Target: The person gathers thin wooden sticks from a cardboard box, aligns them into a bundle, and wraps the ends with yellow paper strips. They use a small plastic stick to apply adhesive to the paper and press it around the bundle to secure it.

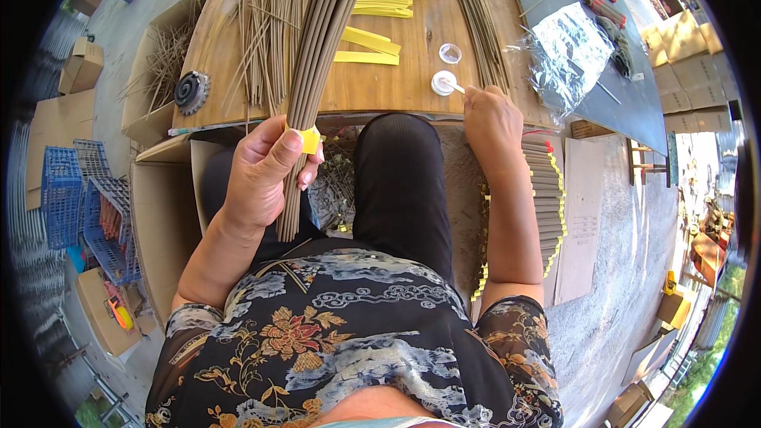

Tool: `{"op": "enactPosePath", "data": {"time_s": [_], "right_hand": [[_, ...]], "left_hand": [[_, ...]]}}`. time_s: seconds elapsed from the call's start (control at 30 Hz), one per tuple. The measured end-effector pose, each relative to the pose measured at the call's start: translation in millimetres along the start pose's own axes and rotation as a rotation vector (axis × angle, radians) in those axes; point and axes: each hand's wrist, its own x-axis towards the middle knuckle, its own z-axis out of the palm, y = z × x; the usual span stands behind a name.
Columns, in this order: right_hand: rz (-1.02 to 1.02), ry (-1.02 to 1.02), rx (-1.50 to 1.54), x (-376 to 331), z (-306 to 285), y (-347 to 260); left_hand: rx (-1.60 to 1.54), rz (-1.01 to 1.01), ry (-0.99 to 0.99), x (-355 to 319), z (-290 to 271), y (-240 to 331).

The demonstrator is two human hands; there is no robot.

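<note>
My left hand [265, 162] grips a bundle of thin brown incense sticks [321, 55], tilted upright in front of me. A yellow paper strip [307, 139] wraps the bundle under my thumb. Between the fingers of my right hand [493, 117] is a small pale applicator [456, 88], its tip at a little round white jar [443, 82] on the wooden table [428, 28]. What the jar holds is too small to make out. A clear round lid [449, 52] lies just beyond it. More yellow strips [368, 47] lie between the bundle and the jar.
Loose sticks [269, 40] spread over the table's left, more [479, 32] at its right. A dark toothed disc [191, 93] sits at the left corner. Crumpled clear plastic [571, 47] covers part of the grey table. Yellow-banded bundles [547, 198] are stacked beside my right forearm; cardboard [158, 206] stands left.
</note>
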Motion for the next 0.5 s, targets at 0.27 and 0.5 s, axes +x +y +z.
{"op": "enactPosePath", "data": {"time_s": [0.27,0.5], "right_hand": [[0.129,-0.046,0.064,5,-19,-5],[0.264,-0.111,0.258,6,-30,-4]], "left_hand": [[-0.012,0.008,0.016,2,-2,1],[-0.081,0.012,0.010,3,-5,4]]}}
